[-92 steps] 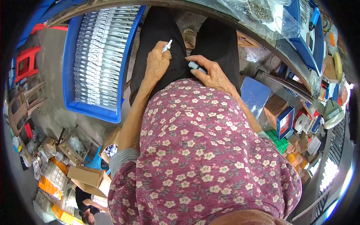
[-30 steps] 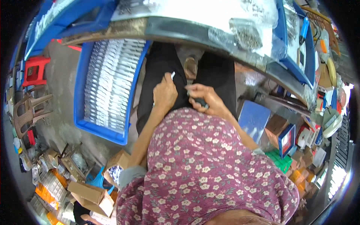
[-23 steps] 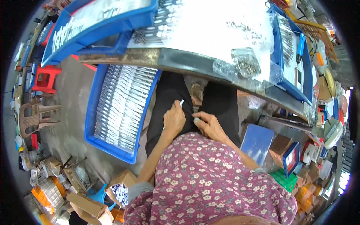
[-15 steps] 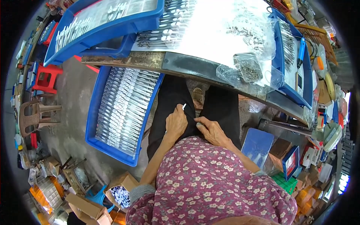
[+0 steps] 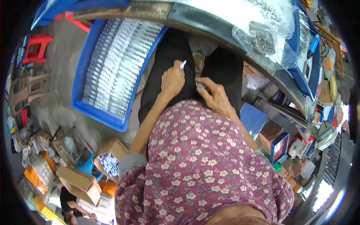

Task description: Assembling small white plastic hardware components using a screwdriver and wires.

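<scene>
My left hand (image 5: 173,80) is closed over my left thigh, gripping a slim piece whose white tip (image 5: 183,64) sticks out past the fingers. The rest of that piece is hidden in the palm. Just to the right, my right hand (image 5: 215,95) is curled with thumb and forefinger pinched together. A bit of yellow and grey shows at its fingertips, too small and blurred to name. The two hands are apart, over my dark trousers. To the left of my legs, a blue tray (image 5: 125,123) holds dense rows of slim silver pieces (image 5: 116,67) with white parts.
A worktable edge (image 5: 210,28) crosses ahead of my knees, with a bag of small metal parts (image 5: 262,41) on it. At its right lies a blue tray (image 5: 311,88) with a blue pen-shaped tool (image 5: 313,45). Cartons (image 5: 80,183), a red stool (image 5: 37,48) and another person (image 5: 71,206) are around.
The view has tipped down, so table and tray sit higher. My left hand has drawn slightly away from my right, and more of the white tip shows. Another person has come into view, lower left.
</scene>
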The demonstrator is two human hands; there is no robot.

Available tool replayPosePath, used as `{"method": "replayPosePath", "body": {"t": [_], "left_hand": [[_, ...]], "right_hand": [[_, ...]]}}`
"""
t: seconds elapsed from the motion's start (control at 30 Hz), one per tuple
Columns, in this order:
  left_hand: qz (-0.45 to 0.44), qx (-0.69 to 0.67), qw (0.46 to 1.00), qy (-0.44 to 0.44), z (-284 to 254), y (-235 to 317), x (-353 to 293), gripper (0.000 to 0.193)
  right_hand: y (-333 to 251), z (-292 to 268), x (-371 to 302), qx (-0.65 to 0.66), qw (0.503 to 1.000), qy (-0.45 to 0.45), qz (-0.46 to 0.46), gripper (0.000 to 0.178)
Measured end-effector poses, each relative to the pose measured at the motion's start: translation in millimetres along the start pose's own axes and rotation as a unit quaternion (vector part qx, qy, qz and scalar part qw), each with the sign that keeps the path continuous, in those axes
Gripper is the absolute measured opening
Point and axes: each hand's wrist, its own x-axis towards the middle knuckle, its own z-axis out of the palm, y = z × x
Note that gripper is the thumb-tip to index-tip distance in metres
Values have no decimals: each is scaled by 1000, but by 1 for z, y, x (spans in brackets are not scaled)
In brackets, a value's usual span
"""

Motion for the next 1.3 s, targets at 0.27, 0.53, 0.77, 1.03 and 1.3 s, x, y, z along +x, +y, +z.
{"method": "replayPosePath", "body": {"t": [0.27,0.53,0.77,1.03,1.3], "left_hand": [[-25,-28,999,-11,-2,-3,-3,21],[-21,-49,999,7,5,-7,-6,24],[-26,-47,999,-1,3,-5,-6,23],[11,0,1000,-4,-3,2,-6,20],[90,73,993,12,-3,4,-6,12]], "right_hand": [[3,6,0,-21,999,-11,21,29],[5,6,-1,-43,999,-2,-8,28],[3,3,-2,-57,998,-9,-13,28],[-6,-8,2,-195,976,-33,-96,25],[-10,-10,8,-372,909,-89,-164,31]]}}
